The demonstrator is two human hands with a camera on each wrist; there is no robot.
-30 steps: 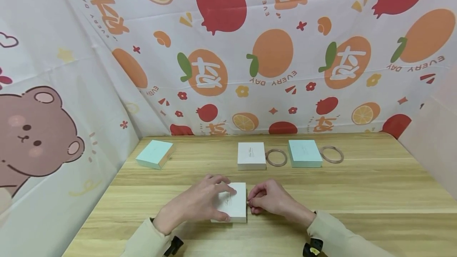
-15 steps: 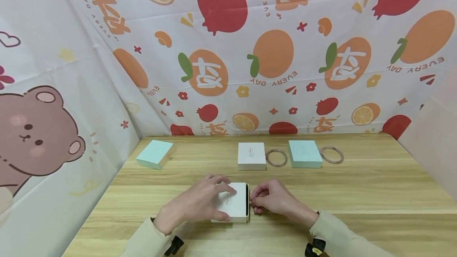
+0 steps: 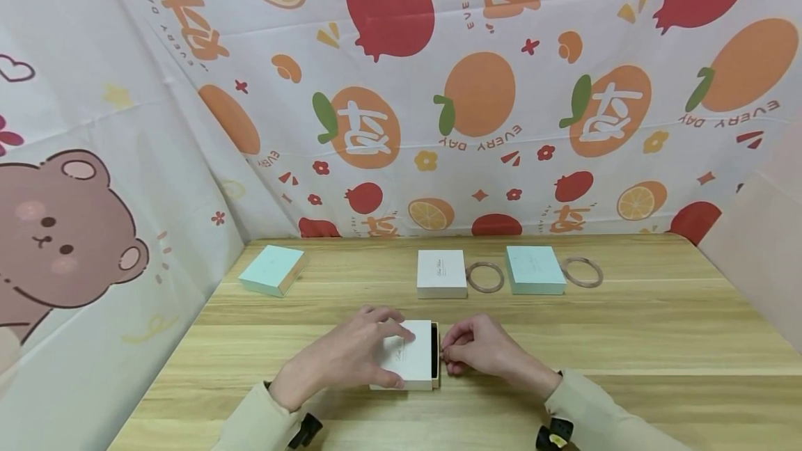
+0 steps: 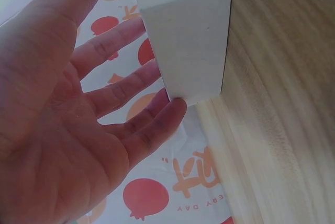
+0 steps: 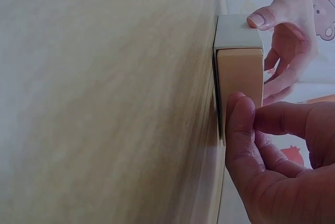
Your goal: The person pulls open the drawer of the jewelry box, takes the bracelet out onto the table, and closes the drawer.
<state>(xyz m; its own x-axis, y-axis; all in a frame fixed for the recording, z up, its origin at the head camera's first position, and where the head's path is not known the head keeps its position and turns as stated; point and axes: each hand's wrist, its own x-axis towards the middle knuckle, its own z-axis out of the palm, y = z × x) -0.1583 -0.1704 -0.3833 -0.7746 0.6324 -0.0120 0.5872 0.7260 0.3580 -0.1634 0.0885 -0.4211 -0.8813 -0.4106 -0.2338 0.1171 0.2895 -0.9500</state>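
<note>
A flat white drawer box (image 3: 417, 360) lies on the wooden table before me. Over its left part, my left hand (image 3: 351, 350) grips it, thumb on the near edge and index finger on top. In the left wrist view, other fingertips touch the box's edge. The drawer (image 5: 241, 72) has a tan front and sticks out a little at the right, showing a dark strip inside. My right hand (image 3: 479, 348) pinches a small pull tab at the middle of that front; the fingertips hide most of the tab.
Behind the hands stand another white box (image 3: 441, 273) and a mint box (image 3: 535, 270), each with a brownish ring, the left ring (image 3: 485, 289) and the right ring (image 3: 583, 285), at its right. A second mint box (image 3: 269, 270) sits at the back left. Printed cloth (image 3: 401, 193) hangs behind the table.
The drawer has slid out a little to the right from its sleeve, with my right hand moving along with it. My left hand and the sleeve have stayed in place.
</note>
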